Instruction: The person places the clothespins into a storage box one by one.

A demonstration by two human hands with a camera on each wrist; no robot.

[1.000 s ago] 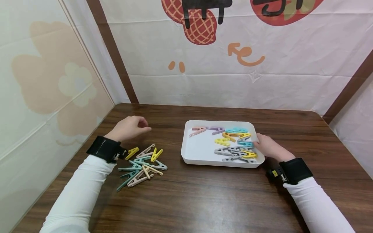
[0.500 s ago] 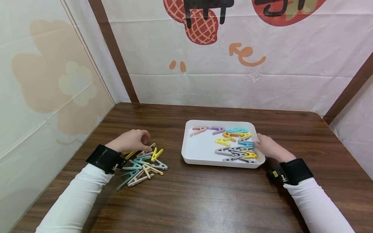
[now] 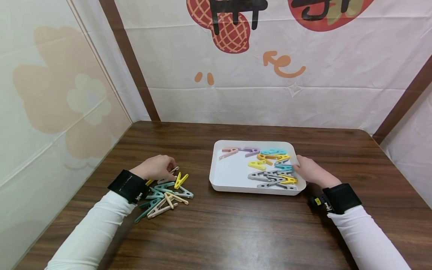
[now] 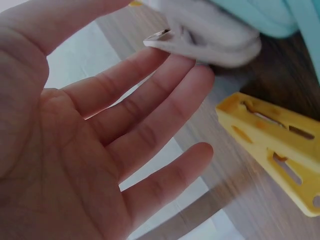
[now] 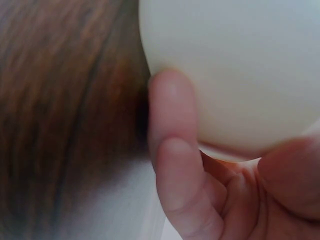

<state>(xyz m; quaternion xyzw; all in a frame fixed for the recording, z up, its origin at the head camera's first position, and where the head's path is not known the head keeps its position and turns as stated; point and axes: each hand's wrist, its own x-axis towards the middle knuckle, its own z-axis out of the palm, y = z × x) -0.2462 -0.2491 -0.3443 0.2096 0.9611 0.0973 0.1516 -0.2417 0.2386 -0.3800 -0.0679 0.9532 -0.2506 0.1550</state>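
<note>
My left hand (image 3: 155, 167) is over the far side of a loose pile of clothespins on the table. Thumb and fingertips pinch a pale grey-pink clothespin (image 4: 215, 42), mostly hidden by the hand in the head view. A yellow clothespin (image 4: 275, 140) lies just beyond the little finger in the left wrist view. Teal, cream and yellow clothespins (image 3: 180, 180) make up the rest of the pile. On the other side, my right hand (image 3: 310, 171) grips the right end of a white tray (image 3: 229, 174), fingers against its outer wall (image 5: 230, 90).
Inside the tray, grey clothespins (image 3: 268, 176), several yellow ones, blue ones (image 3: 273, 151), a pink one (image 3: 229, 152) and a purple one (image 3: 251, 151) lie mostly toward the right. The brown wooden table (image 3: 236, 232) ends at a printed cloth wall (image 3: 216, 101).
My left hand has come down and toward me onto the pile, its fingers now closing on the pale clothespin. The right hand and the tray have stayed in place.
</note>
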